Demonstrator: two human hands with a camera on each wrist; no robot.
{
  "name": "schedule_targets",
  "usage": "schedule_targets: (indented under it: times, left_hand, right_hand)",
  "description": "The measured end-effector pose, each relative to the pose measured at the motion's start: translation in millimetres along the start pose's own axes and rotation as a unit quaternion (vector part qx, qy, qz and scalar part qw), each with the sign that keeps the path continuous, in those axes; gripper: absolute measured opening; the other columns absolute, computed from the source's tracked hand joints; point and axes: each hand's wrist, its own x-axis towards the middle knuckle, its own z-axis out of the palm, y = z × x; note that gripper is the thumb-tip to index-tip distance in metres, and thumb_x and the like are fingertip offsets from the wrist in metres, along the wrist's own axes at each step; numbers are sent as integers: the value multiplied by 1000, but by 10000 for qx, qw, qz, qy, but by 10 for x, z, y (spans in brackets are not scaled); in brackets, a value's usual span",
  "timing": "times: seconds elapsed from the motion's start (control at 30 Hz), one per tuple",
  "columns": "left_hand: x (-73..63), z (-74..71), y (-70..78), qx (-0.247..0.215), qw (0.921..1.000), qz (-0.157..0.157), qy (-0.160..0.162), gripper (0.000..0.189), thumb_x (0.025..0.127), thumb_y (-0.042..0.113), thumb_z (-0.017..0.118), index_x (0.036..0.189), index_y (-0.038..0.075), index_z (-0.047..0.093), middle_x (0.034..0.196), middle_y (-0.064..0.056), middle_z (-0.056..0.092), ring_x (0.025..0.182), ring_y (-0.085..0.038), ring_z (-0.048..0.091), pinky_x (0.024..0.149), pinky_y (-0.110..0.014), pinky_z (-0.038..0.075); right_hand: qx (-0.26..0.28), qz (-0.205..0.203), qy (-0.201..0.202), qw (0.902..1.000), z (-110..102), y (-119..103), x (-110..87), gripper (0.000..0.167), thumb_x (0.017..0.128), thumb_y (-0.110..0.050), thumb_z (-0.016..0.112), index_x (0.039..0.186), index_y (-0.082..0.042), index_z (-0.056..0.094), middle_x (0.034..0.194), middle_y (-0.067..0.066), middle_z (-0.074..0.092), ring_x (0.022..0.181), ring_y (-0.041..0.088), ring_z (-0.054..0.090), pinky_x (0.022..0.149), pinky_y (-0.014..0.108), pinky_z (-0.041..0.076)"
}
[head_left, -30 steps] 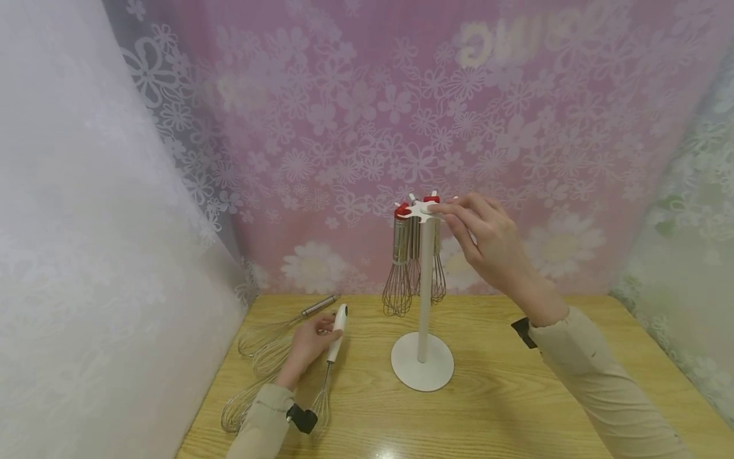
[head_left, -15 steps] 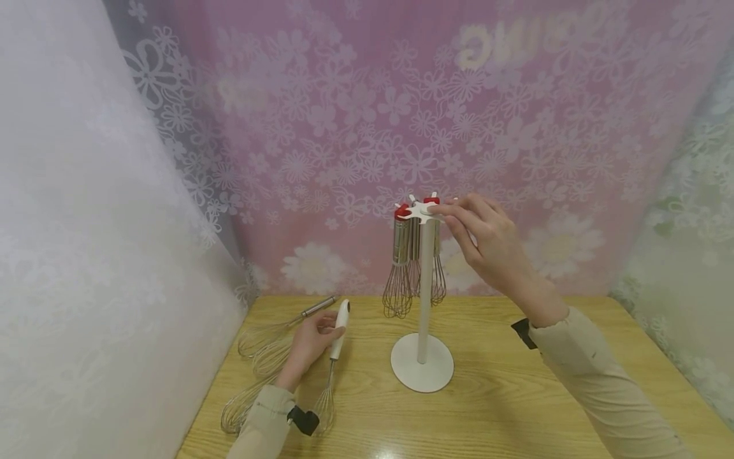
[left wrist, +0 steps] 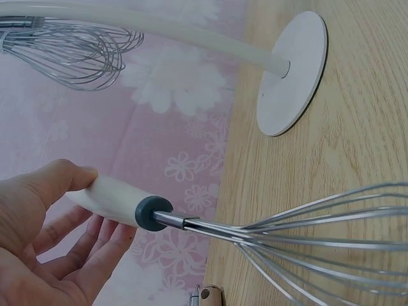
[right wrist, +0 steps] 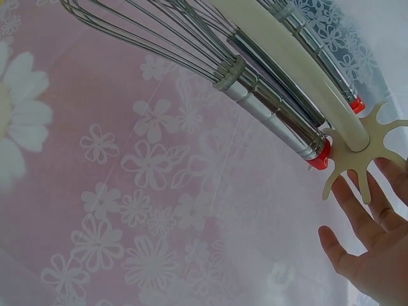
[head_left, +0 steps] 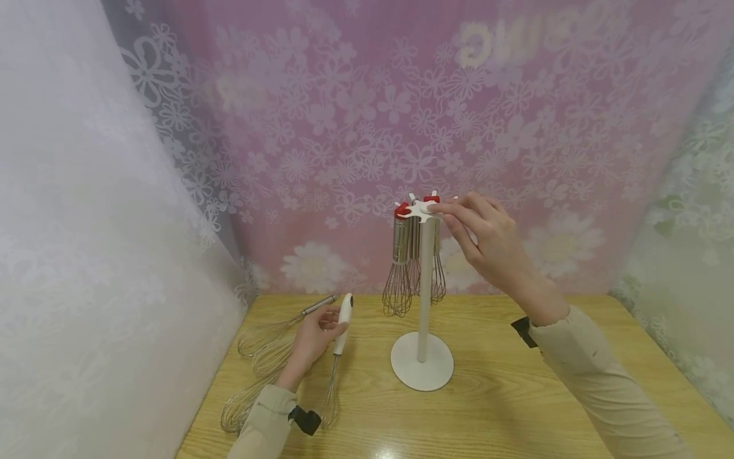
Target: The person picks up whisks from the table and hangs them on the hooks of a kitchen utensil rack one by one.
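Note:
Between thumb and fingers my left hand (head_left: pixel 309 338) pinches the white handle of a whisk (head_left: pixel 343 326). Its wires hang downward, and a dark collar shows below the handle in the left wrist view (left wrist: pixel 113 199). To its right stands a white whisk rack (head_left: pixel 424 287) with a round base. My right hand (head_left: pixel 490 236) rests its fingertips on the rack's hooked top (right wrist: pixel 357 153), fingers extended and the thumb apart from it. Metal whisks with red ends, one of them a silver whisk (right wrist: pixel 274 111), hang from the hooks on the far side.
Several wire whisks (head_left: pixel 269 357) lie on the wooden table (head_left: pixel 487 408) left of the rack, partly behind my left arm. A pink flowered cloth (head_left: pixel 344 127) rises behind the table, with pale cloth (head_left: pixel 86 223) along the left side.
My left hand has raised the white-handled whisk slightly and shifted it a little right toward the rack. My right hand stays at the rack's top.

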Motion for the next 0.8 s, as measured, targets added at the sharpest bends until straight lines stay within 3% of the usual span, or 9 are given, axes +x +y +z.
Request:
schedule_targets:
  times: [0.37,0.8]
  left_hand:
    - [-21,27,37,58,9994,336,94,38,91,18,78,126,9,67,110,-11,71,96,-29,69,77,-40,62]
    - [-29,38,98,-76,9990,433,116,40,91,20,79,127,10,67,109,-11,70,97,-30,70,79,-43,62]
  right_hand:
    - [53,17,-25,10000,-3,-1,2,29,108,-25,52,120,-10,73,91,11,58,82,27,54,95,54,45]
    - [46,22,-73,10000,-6,4,4,25,106,-20,55,121,-10,73,91,11,58,78,26,51,89,52,45]
